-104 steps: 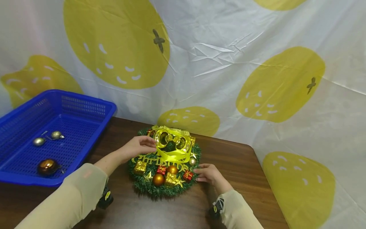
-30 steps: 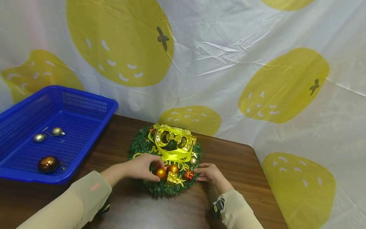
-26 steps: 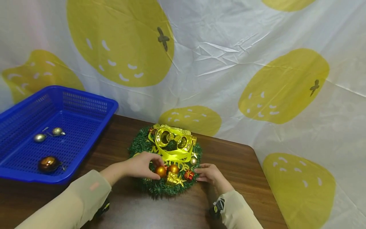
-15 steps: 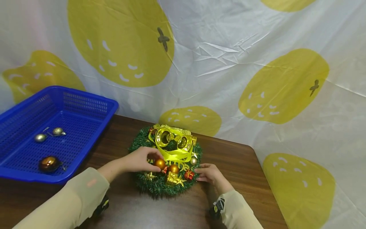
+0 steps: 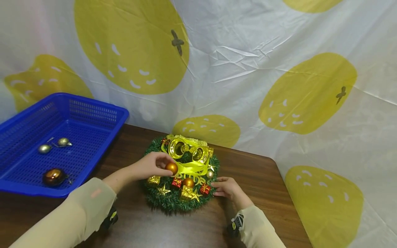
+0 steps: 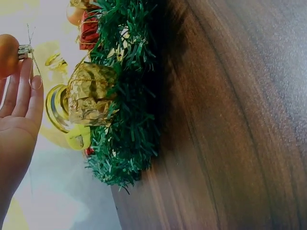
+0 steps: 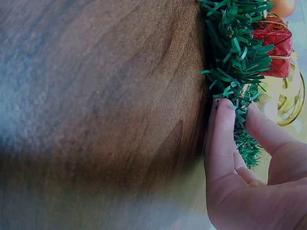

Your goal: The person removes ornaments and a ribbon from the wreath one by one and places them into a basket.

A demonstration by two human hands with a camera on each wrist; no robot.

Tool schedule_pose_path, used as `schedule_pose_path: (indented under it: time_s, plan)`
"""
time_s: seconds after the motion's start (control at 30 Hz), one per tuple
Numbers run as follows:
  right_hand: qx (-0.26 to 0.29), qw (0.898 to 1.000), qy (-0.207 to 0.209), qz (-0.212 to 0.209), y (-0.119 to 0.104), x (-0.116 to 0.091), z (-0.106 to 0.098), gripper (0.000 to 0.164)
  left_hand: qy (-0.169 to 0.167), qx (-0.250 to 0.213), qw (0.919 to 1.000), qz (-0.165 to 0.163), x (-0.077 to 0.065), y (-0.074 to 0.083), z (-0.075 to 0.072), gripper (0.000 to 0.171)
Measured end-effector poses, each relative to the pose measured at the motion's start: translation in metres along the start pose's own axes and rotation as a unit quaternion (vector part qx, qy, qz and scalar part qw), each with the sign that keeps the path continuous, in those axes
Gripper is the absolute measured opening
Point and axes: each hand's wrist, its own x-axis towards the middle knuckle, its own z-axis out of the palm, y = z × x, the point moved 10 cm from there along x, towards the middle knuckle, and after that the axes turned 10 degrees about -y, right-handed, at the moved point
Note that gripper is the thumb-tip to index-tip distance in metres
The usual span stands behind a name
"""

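My left hand [image 5: 150, 167] pinches an orange Christmas bauble [image 5: 171, 168] over the left part of a green tinsel wreath [image 5: 169, 204]. The bauble's silver cap and thin gold string [image 6: 31, 50] show beside the fingers in the left wrist view. My right hand [image 5: 227, 188] grips the wreath's right edge, with thumb and fingers on either side of the tinsel [image 7: 235, 57]. Gold bells [image 5: 198, 154] with yellow ribbon top the wreath. Below them sit a second orange bauble [image 5: 188, 182], red gift boxes [image 5: 205, 189], a gold gift box [image 5: 186, 193] and a gold star [image 5: 163, 189].
A blue plastic basket [image 5: 113, 137] stands on the left of the brown wooden table [image 5: 248, 172]. In it lie a brown bauble [image 5: 54, 176] and two small pale gold baubles [image 5: 44, 148]. A lemon-patterned cloth [image 5: 229, 93] hangs behind.
My left hand has moved from the bells to the orange bauble on the wreath, taken hold of it and lifted it up and slightly left. The right hand stays at the wreath's edge.
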Motion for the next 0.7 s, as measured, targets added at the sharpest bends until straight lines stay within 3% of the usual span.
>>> schedule_pose_path:
  time_s: [0.7]
  plan:
    - [0.008, 1.000, -0.003, -0.009, -0.002, 0.000, 0.001, 0.056, 0.034, 0.000, 0.9994, -0.003, -0.005, 0.008, -0.029, 0.034]
